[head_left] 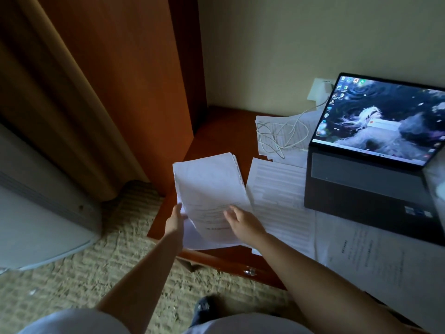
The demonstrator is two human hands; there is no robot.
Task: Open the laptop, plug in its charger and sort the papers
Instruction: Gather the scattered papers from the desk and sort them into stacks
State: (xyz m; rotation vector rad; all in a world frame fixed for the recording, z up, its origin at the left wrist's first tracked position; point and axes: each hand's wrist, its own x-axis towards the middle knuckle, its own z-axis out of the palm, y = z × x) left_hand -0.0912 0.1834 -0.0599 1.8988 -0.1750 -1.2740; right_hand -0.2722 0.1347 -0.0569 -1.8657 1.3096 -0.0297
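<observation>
A stack of white papers [208,186] lies at the left end of the wooden desk [221,131]. My left hand [175,220] holds the stack's near left edge. My right hand [242,221] rests on top of the stack with its fingers spread. The dark laptop [375,160] stands open at the right with its screen lit. A white charger cable [281,133] lies coiled on more papers behind, and runs up to a wall socket [319,89]. Loose printed sheets [281,198] lie between the stack and the laptop.
More printed pages [375,256] cover the desk's near right side. A tall wooden cabinet [134,80] stands left of the desk. A white appliance [36,213] sits on the carpet at the left. A drawer handle [250,271] shows on the desk front.
</observation>
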